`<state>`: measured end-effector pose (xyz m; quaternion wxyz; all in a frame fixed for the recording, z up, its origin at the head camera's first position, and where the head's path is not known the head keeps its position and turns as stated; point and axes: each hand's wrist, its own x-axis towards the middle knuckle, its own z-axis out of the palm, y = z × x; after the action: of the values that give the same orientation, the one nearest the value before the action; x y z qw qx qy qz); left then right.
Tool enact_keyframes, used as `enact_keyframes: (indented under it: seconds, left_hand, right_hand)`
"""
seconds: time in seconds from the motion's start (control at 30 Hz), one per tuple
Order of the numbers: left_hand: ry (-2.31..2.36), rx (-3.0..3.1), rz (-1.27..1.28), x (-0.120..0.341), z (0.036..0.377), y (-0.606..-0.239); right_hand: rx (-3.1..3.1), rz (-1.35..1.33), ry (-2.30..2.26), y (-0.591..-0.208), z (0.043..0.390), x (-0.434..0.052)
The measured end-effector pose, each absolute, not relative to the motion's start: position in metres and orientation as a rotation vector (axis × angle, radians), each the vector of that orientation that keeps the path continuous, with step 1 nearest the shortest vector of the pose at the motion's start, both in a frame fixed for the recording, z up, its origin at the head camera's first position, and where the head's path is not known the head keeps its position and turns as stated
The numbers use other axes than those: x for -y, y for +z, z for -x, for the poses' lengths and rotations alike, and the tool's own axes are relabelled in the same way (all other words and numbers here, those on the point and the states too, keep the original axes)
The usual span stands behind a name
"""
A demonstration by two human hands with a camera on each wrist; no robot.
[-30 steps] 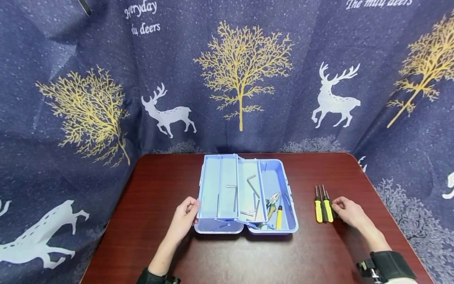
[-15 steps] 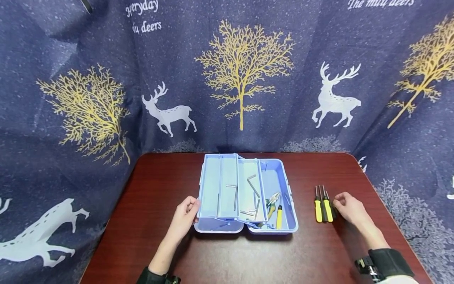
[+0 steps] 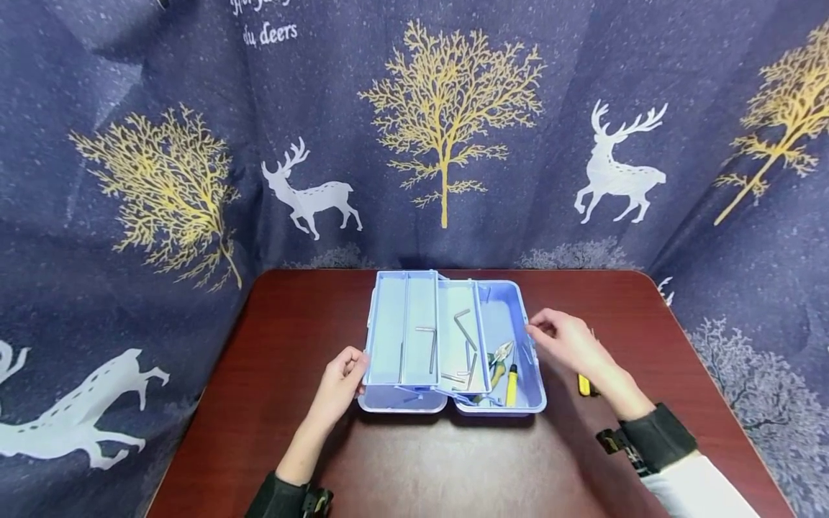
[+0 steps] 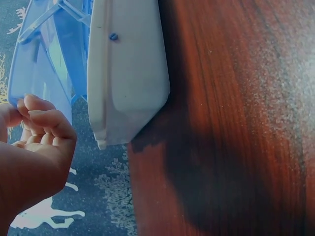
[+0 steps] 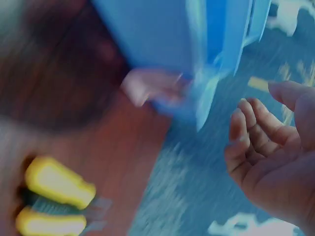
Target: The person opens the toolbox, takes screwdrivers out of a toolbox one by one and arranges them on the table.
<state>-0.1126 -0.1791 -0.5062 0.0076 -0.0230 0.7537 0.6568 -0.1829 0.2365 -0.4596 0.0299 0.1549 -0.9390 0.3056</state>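
Note:
A blue toolbox [image 3: 500, 314] stands with its stepped trays spread out. My left hand [image 3: 340, 381] pinches the near left edge of the upper tray [image 3: 390, 331] between thumb and curled fingers, also seen in the left wrist view. Hex keys [image 3: 465, 331] lie in the trays. In the deep bin are pliers [image 3: 497, 370] and a yellow-handled screwdriver [image 3: 512, 388]. My right hand [image 3: 573, 345] hovers beside the box's right wall, fingers loosely curled, with nothing visible in them. Below its wrist, yellow-handled screwdrivers [image 5: 56, 182] lie on the table, mostly hidden in the head view.
The toolbox stands on a dark red-brown wooden table [image 3: 453, 467]. A blue curtain [image 3: 291, 86] printed with deer and trees hangs behind and around it. The right wrist view is blurred.
My right hand has left the screwdrivers and moved left to the toolbox's right wall. My left hand stays at the tray edge. The head view has tilted slightly down.

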Motion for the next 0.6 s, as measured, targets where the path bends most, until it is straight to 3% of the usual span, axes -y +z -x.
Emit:
enact_keyframes:
  seconds: [0.37, 0.6]
  left_hand:
    - [2.063, -2.361, 0.053, 0.179, 0.112, -0.507]
    - [2.063, -2.35, 0.063, 0.179, 0.112, -0.506]
  right_hand:
    - [2.589, -1.377, 0.756, -0.462, 0.179, -0.158]
    - [2.498, -1.606, 0.637, -0.473, 0.181, -0.14]
